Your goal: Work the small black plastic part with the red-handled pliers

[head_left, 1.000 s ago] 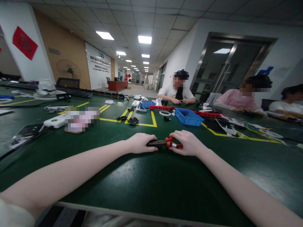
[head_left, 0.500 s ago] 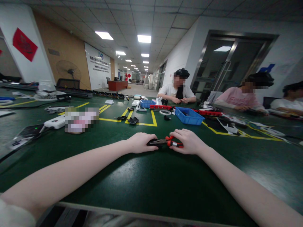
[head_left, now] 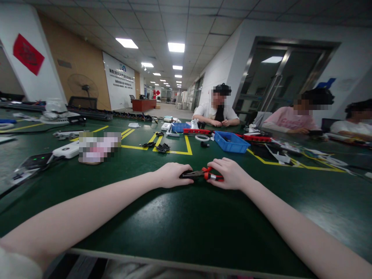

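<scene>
Gripping red-and-black pliers (head_left: 200, 174) by the handles, over green worktop (head_left: 180, 232): right hand (head_left: 229, 173). Pinching dark piece (head_left: 183, 175), mostly finger-hidden, at the plier tips: left hand (head_left: 173, 175). Wall sign (head_left: 122, 95): Chinese lettering, too blurred to transcribe.

metal-nosed pliers (head_left: 198, 174), smooth glossy tabletop (head_left: 186, 232), bin (head_left: 232, 147) seemingly plastic

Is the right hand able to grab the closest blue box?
Probably yes: nothing stands between the right hand and the blue box, though that hand's pliers might need putting down first.
</scene>
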Demonstrator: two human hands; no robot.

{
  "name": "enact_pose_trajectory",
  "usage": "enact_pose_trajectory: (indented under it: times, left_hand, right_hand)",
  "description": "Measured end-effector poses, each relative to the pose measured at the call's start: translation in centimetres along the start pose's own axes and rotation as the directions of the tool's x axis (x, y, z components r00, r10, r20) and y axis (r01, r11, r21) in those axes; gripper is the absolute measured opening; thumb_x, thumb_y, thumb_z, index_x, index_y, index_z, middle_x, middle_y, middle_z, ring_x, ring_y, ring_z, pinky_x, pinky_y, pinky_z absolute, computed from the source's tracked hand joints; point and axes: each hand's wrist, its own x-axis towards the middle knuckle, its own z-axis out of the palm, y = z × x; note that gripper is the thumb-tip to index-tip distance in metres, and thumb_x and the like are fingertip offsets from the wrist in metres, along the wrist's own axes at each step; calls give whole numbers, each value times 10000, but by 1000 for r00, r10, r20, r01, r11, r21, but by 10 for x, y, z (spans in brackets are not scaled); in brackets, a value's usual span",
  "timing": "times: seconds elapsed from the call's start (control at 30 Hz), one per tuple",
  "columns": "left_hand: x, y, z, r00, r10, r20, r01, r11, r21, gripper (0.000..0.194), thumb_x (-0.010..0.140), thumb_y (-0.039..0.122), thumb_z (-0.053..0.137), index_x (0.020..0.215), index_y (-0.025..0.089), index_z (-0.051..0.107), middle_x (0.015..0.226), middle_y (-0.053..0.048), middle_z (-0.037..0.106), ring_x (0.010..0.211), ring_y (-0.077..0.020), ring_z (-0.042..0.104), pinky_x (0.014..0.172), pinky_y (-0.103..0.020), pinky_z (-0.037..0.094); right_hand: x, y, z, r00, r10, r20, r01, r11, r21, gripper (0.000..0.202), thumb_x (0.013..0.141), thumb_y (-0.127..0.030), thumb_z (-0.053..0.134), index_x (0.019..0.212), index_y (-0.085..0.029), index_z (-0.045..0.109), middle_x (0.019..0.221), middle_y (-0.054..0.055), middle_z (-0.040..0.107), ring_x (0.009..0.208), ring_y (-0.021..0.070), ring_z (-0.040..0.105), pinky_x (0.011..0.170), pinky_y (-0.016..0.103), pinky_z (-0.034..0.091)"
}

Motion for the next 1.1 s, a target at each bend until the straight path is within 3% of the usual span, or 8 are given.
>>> enact_pose_trajectory:
  times: [1.1]
  left_hand:
    - [1,1,-1,1000,-2,5,2,1000,14,371,893,507,535,1122,217,570,1017,-54,693,876,-231,662,682,-271,459]
  right_hand:
    - [1,0,1,1000,-2,-19,3,1000,31,386,828,-480,570,1041,-159,607,908,98,657,750,200,597,687,331,402]
